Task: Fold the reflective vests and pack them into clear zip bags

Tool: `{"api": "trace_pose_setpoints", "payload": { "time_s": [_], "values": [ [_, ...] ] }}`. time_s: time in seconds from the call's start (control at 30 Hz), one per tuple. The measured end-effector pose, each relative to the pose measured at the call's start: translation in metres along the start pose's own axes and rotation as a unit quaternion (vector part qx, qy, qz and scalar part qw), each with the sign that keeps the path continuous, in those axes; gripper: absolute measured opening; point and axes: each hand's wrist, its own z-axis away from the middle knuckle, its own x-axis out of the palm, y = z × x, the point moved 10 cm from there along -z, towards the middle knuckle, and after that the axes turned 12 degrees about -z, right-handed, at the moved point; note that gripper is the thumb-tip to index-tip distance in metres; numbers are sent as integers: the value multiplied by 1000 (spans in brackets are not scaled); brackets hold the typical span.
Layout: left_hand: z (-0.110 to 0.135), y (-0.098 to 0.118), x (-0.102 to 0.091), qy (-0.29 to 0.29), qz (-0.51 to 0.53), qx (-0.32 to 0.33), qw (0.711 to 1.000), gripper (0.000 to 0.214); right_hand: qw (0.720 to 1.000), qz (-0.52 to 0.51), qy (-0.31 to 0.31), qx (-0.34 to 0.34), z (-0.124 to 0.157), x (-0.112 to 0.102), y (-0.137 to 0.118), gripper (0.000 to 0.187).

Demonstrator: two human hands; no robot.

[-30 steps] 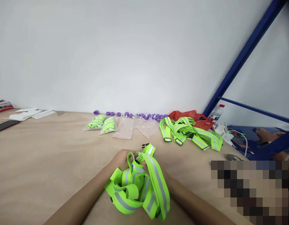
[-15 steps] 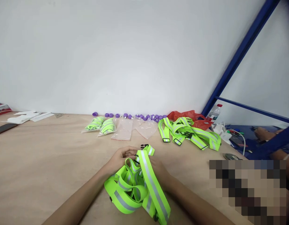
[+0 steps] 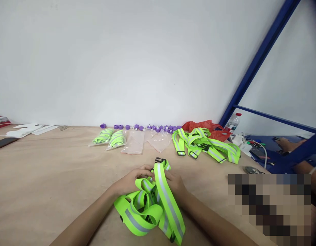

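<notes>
A neon-green reflective strap vest [image 3: 153, 208] with grey stripes lies bunched on the wooden table [image 3: 53, 181] in front of me. My left hand [image 3: 131, 180] grips its folded loops from the left, fingers curled round the webbing. From the right, my right hand [image 3: 176, 184] is closed on the wide band. A black buckle [image 3: 160, 160] pokes out just beyond my fingers.
Further back lie another green strap vest [image 3: 206, 145], two bagged vests [image 3: 110, 137], clear plastic bags [image 3: 136, 143], a row of purple caps [image 3: 147, 127] and a red bag [image 3: 205, 126]. A blue frame [image 3: 257, 65], a bottle [image 3: 232, 122] and another person's hand [image 3: 286, 143] are at right.
Both hands have shifted slightly toward me and down while working the strap loops, and the bundle has become more compact. The wide band now hangs straighter over it.
</notes>
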Motion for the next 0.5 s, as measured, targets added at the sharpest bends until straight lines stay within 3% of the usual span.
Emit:
{"api": "trace_pose_setpoints", "payload": {
  "time_s": [0.17,0.33,0.5],
  "values": [
    [0,2,-3,29,-22,1,999,26,998,52,40,-13,0,-7,1,36],
    [2,11,-4,34,-41,27,998,45,999,-26,-17,12,3,5,7,41],
    [4,17,0,-14,-65,29,997,53,996,-69,-28,46,5,8,5,38]
  ]
}}
